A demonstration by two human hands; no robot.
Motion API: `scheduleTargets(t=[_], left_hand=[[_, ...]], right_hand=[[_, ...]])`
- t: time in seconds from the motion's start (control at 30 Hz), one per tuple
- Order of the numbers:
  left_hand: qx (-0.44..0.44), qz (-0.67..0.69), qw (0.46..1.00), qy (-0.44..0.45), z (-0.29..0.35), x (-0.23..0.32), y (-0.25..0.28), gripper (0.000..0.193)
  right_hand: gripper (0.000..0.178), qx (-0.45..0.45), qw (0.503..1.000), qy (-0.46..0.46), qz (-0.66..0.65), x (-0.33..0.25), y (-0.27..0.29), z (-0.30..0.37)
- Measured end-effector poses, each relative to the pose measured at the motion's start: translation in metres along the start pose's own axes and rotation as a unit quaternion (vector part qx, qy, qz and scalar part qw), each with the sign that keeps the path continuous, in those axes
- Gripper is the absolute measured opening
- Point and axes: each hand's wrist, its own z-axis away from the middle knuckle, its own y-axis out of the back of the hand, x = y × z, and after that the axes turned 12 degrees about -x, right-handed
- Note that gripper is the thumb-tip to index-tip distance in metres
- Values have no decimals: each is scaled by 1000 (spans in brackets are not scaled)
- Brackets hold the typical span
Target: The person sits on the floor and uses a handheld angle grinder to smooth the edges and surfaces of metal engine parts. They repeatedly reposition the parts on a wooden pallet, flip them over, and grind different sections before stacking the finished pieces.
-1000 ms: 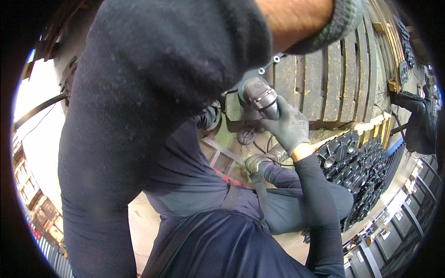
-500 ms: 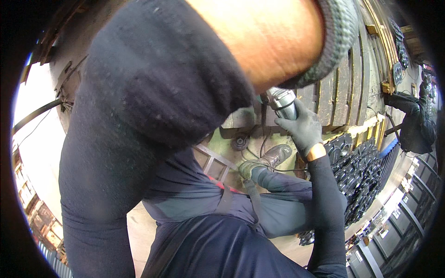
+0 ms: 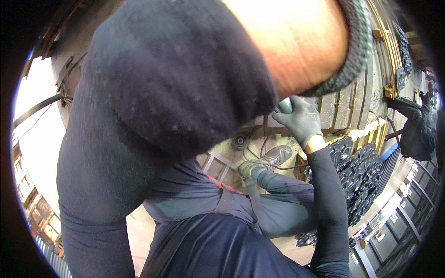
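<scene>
My left arm, in a dark sleeve with a bare forearm, reaches across the upper part of the head view. Only the grey-green knit cuff of my left glove (image 3: 359, 44) shows, and the fingers are cut off from sight. My right hand (image 3: 303, 119), in a grey glove, is closed round a silver cylindrical power tool (image 3: 284, 107). Most of that tool lies hidden behind my left forearm, so its working end cannot be seen. A dark cable (image 3: 264, 132) hangs below the tool.
Worn wooden slats (image 3: 343, 109) lie beyond my right hand. A pile of black ribbed parts (image 3: 359, 173) sits right of my right forearm. Near my shoes (image 3: 278, 156) are a round black wheel (image 3: 240, 141) and a metal frame (image 3: 218, 166). Another person (image 3: 412, 134) is at far right.
My left forearm and cuff have shifted right and slightly down, covering more of the silver tool. My right hand keeps hold of the tool and has barely moved.
</scene>
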Motion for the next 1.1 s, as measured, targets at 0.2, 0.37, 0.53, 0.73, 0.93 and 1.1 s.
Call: scheduleTargets(t=[0.2, 0.37, 0.53, 0.73, 0.93, 1.1], left_hand=[[2, 2, 1000, 0, -2, 1, 0, 30], [-7, -4, 1000, 11, 8, -2, 0, 30], [-12, -3, 1000, 24, 24, -6, 0, 31], [-23, -2, 999, 39, 40, -9, -1, 31], [-32, -15, 997, 70, 49, -11, 9, 32], [-28, 4, 998, 56, 41, -13, -11, 32]], right_hand=[[65, -6, 1000, -7, -16, 13, -2, 2], [62, -16, 1000, -2, 1, 3, 1, -1], [59, 9, 999, -16, -37, 23, 1, 16], [67, 21, 994, -25, -107, 43, 18, 4], [69, 20, 996, -2, -82, 37, 32, -17], [65, 17, 998, -43, -52, 45, 28, -17]])
